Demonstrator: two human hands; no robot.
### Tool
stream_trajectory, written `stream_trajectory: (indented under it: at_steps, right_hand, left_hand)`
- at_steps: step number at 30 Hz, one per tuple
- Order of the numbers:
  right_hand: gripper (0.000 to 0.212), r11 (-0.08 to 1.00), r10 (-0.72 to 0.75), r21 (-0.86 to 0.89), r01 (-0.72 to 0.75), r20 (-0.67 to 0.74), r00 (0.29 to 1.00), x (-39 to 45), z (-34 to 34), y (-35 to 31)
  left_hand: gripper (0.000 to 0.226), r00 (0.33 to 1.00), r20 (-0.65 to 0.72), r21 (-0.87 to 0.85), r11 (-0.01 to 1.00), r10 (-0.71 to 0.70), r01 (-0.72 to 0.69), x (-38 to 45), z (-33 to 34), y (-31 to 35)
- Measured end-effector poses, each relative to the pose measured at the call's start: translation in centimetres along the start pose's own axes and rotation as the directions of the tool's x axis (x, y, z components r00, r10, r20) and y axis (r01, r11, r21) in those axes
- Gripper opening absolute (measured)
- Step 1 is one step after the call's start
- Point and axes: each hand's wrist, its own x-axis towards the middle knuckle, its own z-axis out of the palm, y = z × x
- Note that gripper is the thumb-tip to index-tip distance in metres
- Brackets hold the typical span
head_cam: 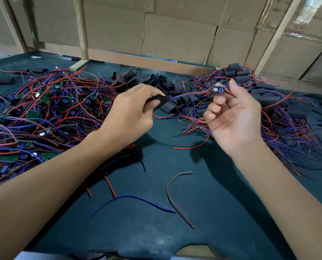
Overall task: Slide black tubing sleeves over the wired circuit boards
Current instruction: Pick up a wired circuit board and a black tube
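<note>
My left hand (pixel 130 109) pinches a flat black tubing sleeve (pixel 161 102) between thumb and fingers, above the table's middle. My right hand (pixel 233 117), palm up, holds a small wired circuit board (pixel 218 89) at its fingertips; the board's red and blue wires trail left toward the sleeve. A heap of loose black sleeves (pixel 167 85) lies just behind both hands. Bare green boards with tangled wires (pixel 49 109) are piled at the left. Boards wearing sleeves (pixel 239 74) are piled at the right.
The table has a dark green mat (pixel 203 212) with a few stray wire pieces (pixel 173 194) near the front. Cardboard walls with wooden battens (pixel 175 34) close off the back. The mat's front edge is torn near my body.
</note>
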Motion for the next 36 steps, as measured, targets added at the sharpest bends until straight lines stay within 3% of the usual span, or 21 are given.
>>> stream_trajectory:
  at_steps: [5,9,15,24,32,36]
  right_hand:
    - [0.019,0.978,-0.038,-0.202,0.045,0.036,0.999,-0.8,1.1,1.4]
    - [0.018,0.933,-0.061,-0.342,0.110,0.150,0.987,-1.5,1.8,2.2]
    - [0.007,0.929,-0.014,-0.358,0.091,0.211,0.977,-1.6,1.3,1.7]
    - [0.009,0.901,0.015,-0.424,0.090,0.238,0.971,-1.5,1.1,1.8]
    - [0.003,0.863,-0.064,-0.481,0.155,0.199,0.978,-1.3,1.0,2.4]
    - [0.013,0.886,-0.073,-0.439,0.150,0.188,0.979,-1.5,1.1,2.5]
  left_hand:
    - [0.038,0.973,0.159,0.064,0.981,0.168,-0.181,-0.2,0.2,0.3]
    - [0.040,0.947,0.138,0.085,0.949,0.289,-0.302,-0.3,0.6,1.1]
    - [0.040,0.967,0.097,0.092,0.965,0.235,-0.244,0.0,0.2,0.9]
    - [0.039,0.956,0.113,0.091,0.955,0.270,-0.281,0.1,0.2,0.9]
    - [0.039,0.923,0.168,0.056,0.932,0.345,-0.358,0.1,0.0,1.2]
    - [0.038,0.928,0.152,0.026,0.937,0.341,-0.349,-0.1,0.1,1.4]
